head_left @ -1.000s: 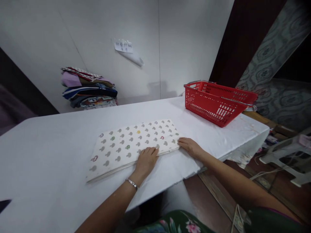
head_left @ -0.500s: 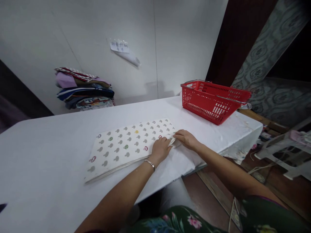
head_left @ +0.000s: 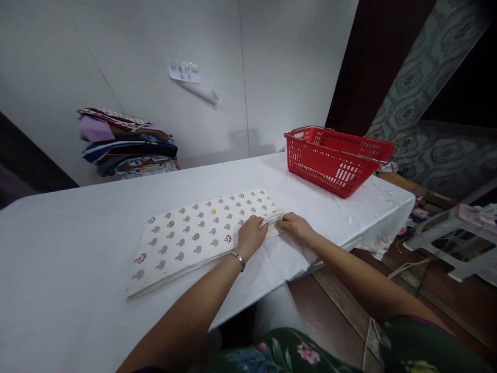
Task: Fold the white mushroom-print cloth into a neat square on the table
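Head view. Reader: Where does the printed cloth lie?

Author: The printed cloth (head_left: 194,233), white with grey and a few coloured mushroom-like motifs, lies folded in a long, flat rectangle on the white-covered table (head_left: 73,248), near the edge closest to the person. Its near right corner is turned up, exposing several plain layers.

Reader: How are the hands disposed?

Author: The left hand (head_left: 251,235), with a bracelet (head_left: 238,260) at its wrist, is closed on the lifted layers at that corner. The right hand (head_left: 297,228) stands just beside it, fingers bent and narrowly spaced, their tips touching the cloth's right end; whether they pinch a layer cannot be told.

Reader: And the surroundings?

Author: A red basket (head_left: 310,165) with metal handles stands at the table's far right. At the far left, against the pale wall (head_left: 287,62), is a stack of folded fabrics (head_left: 130,150); its support is hidden. Above and to the right of the stack, a sheet of paper (head_left: 184,71) bearing writing is fixed to the wall, its lower part curled.
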Demonstrator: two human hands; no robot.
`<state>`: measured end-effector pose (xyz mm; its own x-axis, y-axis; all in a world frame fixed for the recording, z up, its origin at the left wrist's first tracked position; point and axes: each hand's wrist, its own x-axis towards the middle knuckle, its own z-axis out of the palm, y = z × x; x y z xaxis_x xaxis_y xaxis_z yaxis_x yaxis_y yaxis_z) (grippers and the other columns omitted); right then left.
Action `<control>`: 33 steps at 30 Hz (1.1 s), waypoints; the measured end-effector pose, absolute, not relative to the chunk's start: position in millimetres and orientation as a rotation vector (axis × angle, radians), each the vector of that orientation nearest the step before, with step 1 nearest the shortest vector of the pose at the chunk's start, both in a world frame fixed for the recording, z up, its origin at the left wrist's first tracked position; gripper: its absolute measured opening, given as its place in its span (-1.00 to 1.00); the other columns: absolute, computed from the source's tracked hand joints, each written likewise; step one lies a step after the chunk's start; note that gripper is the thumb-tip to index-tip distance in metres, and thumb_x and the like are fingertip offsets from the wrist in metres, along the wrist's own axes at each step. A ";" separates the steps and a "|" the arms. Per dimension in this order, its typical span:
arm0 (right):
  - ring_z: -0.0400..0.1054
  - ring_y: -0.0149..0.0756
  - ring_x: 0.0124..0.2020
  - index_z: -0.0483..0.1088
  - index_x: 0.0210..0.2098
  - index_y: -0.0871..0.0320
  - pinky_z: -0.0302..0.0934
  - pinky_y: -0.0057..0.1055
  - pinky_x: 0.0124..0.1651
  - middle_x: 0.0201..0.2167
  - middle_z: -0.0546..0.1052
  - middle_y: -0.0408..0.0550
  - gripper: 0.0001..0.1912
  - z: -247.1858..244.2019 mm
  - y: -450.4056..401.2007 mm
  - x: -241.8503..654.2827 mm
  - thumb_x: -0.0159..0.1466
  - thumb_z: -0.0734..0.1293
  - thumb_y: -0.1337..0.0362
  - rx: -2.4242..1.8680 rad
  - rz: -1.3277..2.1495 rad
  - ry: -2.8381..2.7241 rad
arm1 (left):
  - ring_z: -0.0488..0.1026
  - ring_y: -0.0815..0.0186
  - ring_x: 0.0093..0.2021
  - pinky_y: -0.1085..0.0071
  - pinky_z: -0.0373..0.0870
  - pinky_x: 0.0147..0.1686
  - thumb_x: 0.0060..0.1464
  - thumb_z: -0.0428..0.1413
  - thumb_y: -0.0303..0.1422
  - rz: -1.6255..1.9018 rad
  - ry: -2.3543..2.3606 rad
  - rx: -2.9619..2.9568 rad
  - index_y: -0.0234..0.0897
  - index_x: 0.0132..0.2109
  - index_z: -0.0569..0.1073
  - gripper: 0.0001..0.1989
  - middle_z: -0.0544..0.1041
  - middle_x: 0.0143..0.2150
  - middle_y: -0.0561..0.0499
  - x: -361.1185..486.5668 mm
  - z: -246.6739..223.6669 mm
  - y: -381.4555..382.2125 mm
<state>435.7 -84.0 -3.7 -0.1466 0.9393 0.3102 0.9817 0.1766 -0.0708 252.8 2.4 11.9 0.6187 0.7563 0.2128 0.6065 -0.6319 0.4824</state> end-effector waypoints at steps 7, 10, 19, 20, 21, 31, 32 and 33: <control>0.29 -0.28 -0.19 0.50 -0.23 0.08 0.08 -0.44 -0.22 -0.23 0.49 -0.07 -0.77 -0.4 -71.7 432.9 0.31 0.20 0.29 -1.878 -0.203 -2.269 | 0.40 0.29 -0.18 0.39 0.27 -0.21 0.14 0.01 -0.31 0.594 1.003 2.589 -0.21 -0.23 0.46 -0.85 0.46 -0.24 0.02 258.3 13.7 -2.2; 0.28 -0.28 -0.16 0.47 -0.15 0.06 0.07 -0.42 -0.17 -0.17 0.48 -0.07 -0.78 -1.9 -76.4 430.0 0.31 0.20 0.28 -1.852 -0.244 -2.255 | 0.39 0.30 -0.17 0.38 0.27 -0.21 0.14 0.01 -0.33 0.591 0.985 2.622 -0.20 -0.22 0.45 -0.86 0.46 -0.22 0.02 261.2 12.4 -5.8; 0.27 -0.26 -0.21 0.45 -0.22 0.13 0.04 -0.38 -0.24 -0.21 0.46 -0.02 -0.85 -8.3 -79.1 430.7 0.30 0.24 0.29 -1.766 -0.311 -2.282 | 0.39 0.31 -0.16 0.39 0.28 -0.16 0.13 0.02 -0.37 0.580 0.995 2.652 -0.20 -0.22 0.44 -0.89 0.46 -0.21 0.03 266.6 18.6 -9.4; 0.27 -0.27 -0.21 0.44 -0.22 0.15 0.04 -0.37 -0.24 -0.22 0.46 -0.01 -0.85 -9.3 -79.7 430.4 0.30 0.23 0.30 -1.767 -0.335 -2.282 | 0.39 0.30 -0.16 0.38 0.27 -0.16 0.13 0.02 -0.37 0.588 0.994 2.659 -0.20 -0.23 0.43 -0.89 0.45 -0.22 0.03 266.7 18.1 -9.3; 0.26 -0.27 -0.21 0.42 -0.22 0.16 0.04 -0.37 -0.23 -0.23 0.45 0.00 -0.84 -10.2 -80.6 430.2 0.31 0.21 0.31 -1.773 -0.356 -2.278 | 0.38 0.30 -0.16 0.38 0.27 -0.16 0.13 0.02 -0.38 0.597 0.993 2.665 -0.20 -0.23 0.43 -0.89 0.45 -0.22 0.03 266.9 17.3 -9.1; 0.30 -0.26 -0.25 0.43 -0.31 0.15 0.10 -0.36 -0.20 -0.31 0.47 0.00 -0.75 -5.1 -86.1 427.8 0.27 0.25 0.10 -2.073 -0.188 -1.979 | 0.38 0.29 -0.14 0.38 0.27 -0.15 0.12 0.02 -0.39 0.599 0.973 2.666 -0.21 -0.22 0.43 -0.89 0.45 -0.20 0.02 266.3 15.3 -9.4; 0.31 -0.24 -0.25 0.43 -0.33 0.16 0.11 -0.36 -0.20 -0.32 0.47 0.02 -0.72 -4.4 -84.0 425.5 0.26 0.26 0.07 -2.135 -0.182 -1.919 | 0.38 0.29 -0.15 0.38 0.27 -0.15 0.12 0.02 -0.39 0.602 0.976 2.663 -0.22 -0.23 0.43 -0.89 0.45 -0.21 0.02 266.0 15.7 -9.4; 0.32 -0.21 -0.25 0.44 -0.34 0.17 0.11 -0.34 -0.21 -0.33 0.48 0.04 -0.70 -3.8 -81.7 422.7 0.24 0.27 0.04 -2.195 -0.184 -1.860 | 0.38 0.29 -0.15 0.38 0.27 -0.16 0.12 0.01 -0.40 0.606 0.980 2.660 -0.22 -0.23 0.43 -0.89 0.45 -0.21 0.02 265.7 16.1 -9.4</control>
<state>422.7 -81.7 -3.8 0.1731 0.9498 0.2606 0.9824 -0.1478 -0.1139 265.7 -9.4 16.1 0.6887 0.6614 0.2971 0.5608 -0.7457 0.3598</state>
